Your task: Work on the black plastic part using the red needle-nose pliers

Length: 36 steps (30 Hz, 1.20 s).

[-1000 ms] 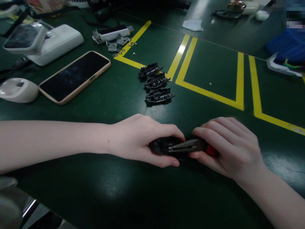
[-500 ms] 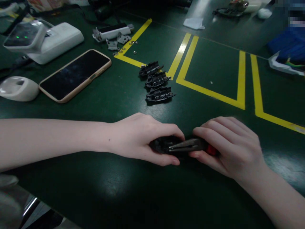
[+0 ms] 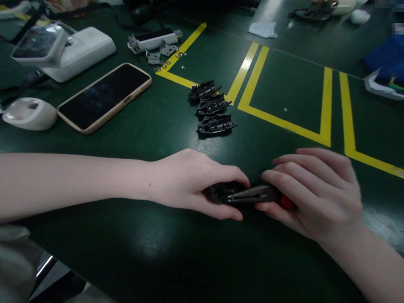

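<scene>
Low on the green tabletop, my left hand [image 3: 197, 185] grips a black plastic part [image 3: 219, 191] between thumb and fingers, which cover much of it. My right hand [image 3: 318, 191] is closed around the red handles of needle-nose pliers [image 3: 257, 194]. The pliers' dark jaws point left and their tips reach the black part; what exactly they pinch is too small to tell. Beyond my hands lie three similar black plastic shells [image 3: 216, 124], lined up one behind another.
To the left rest a phone [image 3: 105, 97], a white mouse-shaped device [image 3: 30, 113] and a white device with a screen [image 3: 78, 52]. Small metal brackets [image 3: 168, 49] and rings lie near yellow tape lines [image 3: 284, 122]. A piece of white paper [image 3: 262, 29] is at the back.
My right hand's fingers have shifted and lifted slightly on the pliers, the outer ones looser. The tips stay at the black part in my left hand. The whole view has slid slightly.
</scene>
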Each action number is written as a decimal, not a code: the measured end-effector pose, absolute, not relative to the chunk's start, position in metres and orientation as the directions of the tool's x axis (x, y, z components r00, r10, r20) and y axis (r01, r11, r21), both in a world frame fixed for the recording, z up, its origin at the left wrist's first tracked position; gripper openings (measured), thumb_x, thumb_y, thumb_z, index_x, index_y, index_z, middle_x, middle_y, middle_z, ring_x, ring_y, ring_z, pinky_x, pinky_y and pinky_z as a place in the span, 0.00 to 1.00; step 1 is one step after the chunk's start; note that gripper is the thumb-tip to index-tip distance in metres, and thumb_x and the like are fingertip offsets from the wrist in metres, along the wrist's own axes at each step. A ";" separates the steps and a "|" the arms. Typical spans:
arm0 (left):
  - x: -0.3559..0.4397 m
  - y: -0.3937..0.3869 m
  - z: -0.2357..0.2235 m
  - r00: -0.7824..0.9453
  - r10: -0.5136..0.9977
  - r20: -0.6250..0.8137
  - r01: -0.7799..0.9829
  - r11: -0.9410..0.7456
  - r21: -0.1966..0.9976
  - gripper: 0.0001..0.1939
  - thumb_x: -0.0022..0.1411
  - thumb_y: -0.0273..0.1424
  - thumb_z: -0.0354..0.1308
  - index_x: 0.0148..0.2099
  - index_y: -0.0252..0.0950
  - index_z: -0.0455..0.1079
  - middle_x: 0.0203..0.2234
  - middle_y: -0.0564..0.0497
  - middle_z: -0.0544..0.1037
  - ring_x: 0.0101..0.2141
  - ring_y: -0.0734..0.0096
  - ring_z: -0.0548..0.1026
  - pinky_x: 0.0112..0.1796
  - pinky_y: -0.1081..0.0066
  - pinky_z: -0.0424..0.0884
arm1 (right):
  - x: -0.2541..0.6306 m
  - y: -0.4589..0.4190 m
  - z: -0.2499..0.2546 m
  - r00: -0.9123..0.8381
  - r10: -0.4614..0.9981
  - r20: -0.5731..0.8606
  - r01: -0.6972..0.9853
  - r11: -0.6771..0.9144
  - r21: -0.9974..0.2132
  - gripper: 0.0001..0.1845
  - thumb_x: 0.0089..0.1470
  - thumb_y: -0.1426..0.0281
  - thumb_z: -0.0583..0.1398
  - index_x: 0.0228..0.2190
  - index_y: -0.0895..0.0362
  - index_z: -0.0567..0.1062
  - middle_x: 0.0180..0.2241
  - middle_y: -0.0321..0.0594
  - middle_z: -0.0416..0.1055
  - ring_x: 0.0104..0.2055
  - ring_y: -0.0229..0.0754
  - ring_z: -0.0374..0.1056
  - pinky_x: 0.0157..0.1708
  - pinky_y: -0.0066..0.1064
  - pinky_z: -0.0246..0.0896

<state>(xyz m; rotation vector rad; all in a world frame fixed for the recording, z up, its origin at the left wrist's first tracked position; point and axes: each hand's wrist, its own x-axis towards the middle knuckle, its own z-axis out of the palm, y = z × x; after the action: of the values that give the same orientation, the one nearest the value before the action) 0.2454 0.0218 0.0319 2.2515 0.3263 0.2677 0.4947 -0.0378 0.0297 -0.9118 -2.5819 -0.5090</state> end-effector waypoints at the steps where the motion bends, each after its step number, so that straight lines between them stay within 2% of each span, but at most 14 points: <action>1: 0.245 0.022 0.032 0.948 0.307 0.082 0.142 -0.640 0.756 0.19 0.65 0.40 0.61 0.53 0.34 0.68 0.35 0.53 0.79 0.29 0.75 0.74 0.29 0.77 0.66 | 0.495 -0.038 0.029 -0.734 0.523 0.434 0.650 0.725 0.226 0.19 0.61 0.57 0.54 0.33 0.58 0.75 0.30 0.47 0.75 0.38 0.52 0.72 0.46 0.48 0.63; 4: 0.245 0.022 0.032 0.956 0.285 0.071 0.143 -0.664 0.734 0.19 0.66 0.40 0.60 0.53 0.34 0.67 0.35 0.54 0.79 0.29 0.75 0.75 0.29 0.76 0.65 | 0.495 -0.040 0.028 -0.733 0.527 0.430 0.655 0.716 0.240 0.18 0.60 0.55 0.55 0.33 0.56 0.76 0.30 0.45 0.76 0.40 0.53 0.72 0.50 0.51 0.62; 9: 0.246 0.022 0.032 0.956 0.284 0.067 0.147 -0.666 0.731 0.19 0.65 0.41 0.60 0.53 0.35 0.67 0.35 0.54 0.79 0.29 0.75 0.75 0.29 0.75 0.66 | 0.495 -0.041 0.029 -0.739 0.521 0.428 0.648 0.723 0.239 0.16 0.60 0.56 0.56 0.33 0.54 0.76 0.29 0.42 0.77 0.40 0.53 0.73 0.52 0.53 0.61; 15: 0.245 0.023 0.031 0.953 0.291 0.090 0.123 -0.639 0.759 0.20 0.65 0.42 0.61 0.53 0.35 0.67 0.34 0.54 0.79 0.30 0.74 0.75 0.29 0.75 0.65 | 0.501 -0.037 0.029 -0.731 0.510 0.453 0.635 0.752 0.178 0.11 0.59 0.61 0.59 0.37 0.56 0.74 0.30 0.44 0.77 0.47 0.54 0.73 0.58 0.52 0.57; 20: 0.245 0.023 0.032 0.948 0.309 0.068 0.133 -0.584 0.801 0.21 0.64 0.41 0.62 0.54 0.34 0.67 0.34 0.53 0.79 0.30 0.75 0.75 0.29 0.76 0.66 | 0.500 -0.035 0.029 -0.758 0.472 0.451 0.594 0.785 0.176 0.14 0.62 0.58 0.55 0.36 0.55 0.73 0.28 0.42 0.76 0.48 0.52 0.72 0.57 0.52 0.59; 23: 0.245 0.023 0.032 0.947 0.312 0.079 0.136 -0.608 0.782 0.22 0.63 0.40 0.62 0.54 0.33 0.67 0.34 0.53 0.79 0.30 0.75 0.75 0.29 0.76 0.65 | 0.498 -0.035 0.030 -0.767 0.468 0.439 0.575 0.805 0.147 0.13 0.61 0.60 0.56 0.37 0.57 0.73 0.31 0.45 0.76 0.49 0.53 0.72 0.57 0.53 0.60; 27: 0.245 0.023 0.033 0.948 0.308 0.083 0.132 -0.615 0.777 0.22 0.63 0.41 0.62 0.53 0.33 0.68 0.34 0.53 0.79 0.29 0.75 0.75 0.29 0.76 0.65 | 0.501 -0.035 0.029 -0.755 0.470 0.457 0.581 0.803 0.134 0.14 0.59 0.60 0.58 0.38 0.59 0.73 0.32 0.48 0.76 0.46 0.54 0.72 0.56 0.53 0.62; 33: 0.245 0.023 0.032 0.952 0.298 0.076 0.131 -0.615 0.778 0.19 0.64 0.41 0.61 0.52 0.36 0.68 0.35 0.54 0.79 0.30 0.74 0.76 0.30 0.76 0.66 | 0.502 -0.033 0.028 -0.736 0.526 0.427 0.622 0.774 0.119 0.14 0.60 0.60 0.57 0.37 0.57 0.75 0.33 0.48 0.76 0.39 0.54 0.72 0.47 0.55 0.66; 36: 0.245 0.023 0.031 0.952 0.295 0.080 0.129 -0.626 0.769 0.19 0.64 0.42 0.61 0.52 0.36 0.68 0.34 0.55 0.79 0.29 0.75 0.75 0.29 0.76 0.66 | 0.502 -0.033 0.028 -0.746 0.517 0.420 0.615 0.776 0.136 0.14 0.60 0.60 0.57 0.38 0.58 0.74 0.32 0.48 0.76 0.39 0.54 0.72 0.48 0.55 0.65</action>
<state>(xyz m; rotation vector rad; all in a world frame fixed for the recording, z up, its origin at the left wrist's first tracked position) 0.2454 0.0235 0.0312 2.2504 0.2971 0.2504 0.5017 -0.0327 0.0276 -0.8640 -2.6089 -0.3789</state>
